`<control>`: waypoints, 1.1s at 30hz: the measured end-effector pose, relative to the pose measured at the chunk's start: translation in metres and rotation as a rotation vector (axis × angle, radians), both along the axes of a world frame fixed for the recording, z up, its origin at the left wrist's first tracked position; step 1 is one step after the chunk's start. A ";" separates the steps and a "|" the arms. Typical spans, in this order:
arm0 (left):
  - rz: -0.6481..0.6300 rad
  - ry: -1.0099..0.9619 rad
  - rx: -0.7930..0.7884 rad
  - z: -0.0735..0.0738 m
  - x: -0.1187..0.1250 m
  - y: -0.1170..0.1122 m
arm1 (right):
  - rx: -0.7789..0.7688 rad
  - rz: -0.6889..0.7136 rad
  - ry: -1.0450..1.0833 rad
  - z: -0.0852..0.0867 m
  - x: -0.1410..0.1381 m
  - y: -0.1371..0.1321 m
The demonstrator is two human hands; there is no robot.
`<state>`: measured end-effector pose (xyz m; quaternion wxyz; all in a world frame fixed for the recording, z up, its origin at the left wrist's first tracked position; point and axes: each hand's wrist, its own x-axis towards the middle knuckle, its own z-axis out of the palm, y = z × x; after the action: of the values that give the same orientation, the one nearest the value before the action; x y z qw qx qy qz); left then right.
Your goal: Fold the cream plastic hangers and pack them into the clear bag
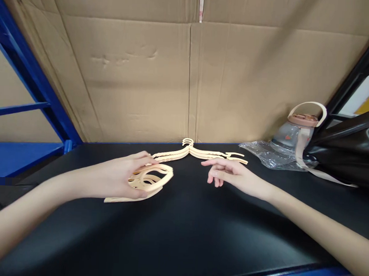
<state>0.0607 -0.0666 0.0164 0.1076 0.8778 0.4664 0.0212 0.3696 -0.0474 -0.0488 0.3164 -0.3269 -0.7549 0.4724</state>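
My left hand (122,174) is closed around a folded cream plastic clothes hanger (159,184) at the left of the black tabletop; its curved parts stick out past my fingers. Part of it is hidden under the palm, and I cannot tell whether it is one hanger or more. My right hand (227,173) hovers over the table with the index finger stretched out and the other fingers loosely bent, holding nothing. Just beyond both hands, a stack of spread cream hangers (189,151) lies near the back edge, hooks pointing away from me.
Cardboard (138,69) walls off the back. At the right stand a clear bottle (291,133) with a pink lid and strap, a crumpled plastic bag (265,154) and a dark shiny bag (347,146). A blue metal frame (36,76) rises on the left.
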 end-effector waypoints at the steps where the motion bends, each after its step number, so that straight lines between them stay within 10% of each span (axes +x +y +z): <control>1: 0.046 0.010 -0.044 0.001 -0.009 0.001 | 0.006 -0.008 -0.010 0.000 0.001 0.002; 11: 0.159 0.125 -0.122 -0.031 -0.048 0.015 | 0.047 -0.012 -0.055 -0.007 0.009 0.011; 33: 0.047 0.104 -0.156 -0.015 -0.021 0.009 | 0.146 -0.120 -0.110 -0.006 0.025 0.033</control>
<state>0.0399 -0.0580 0.0013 0.1507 0.8553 0.4922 -0.0583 0.3949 -0.0146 -0.0545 0.3253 -0.3729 -0.7825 0.3779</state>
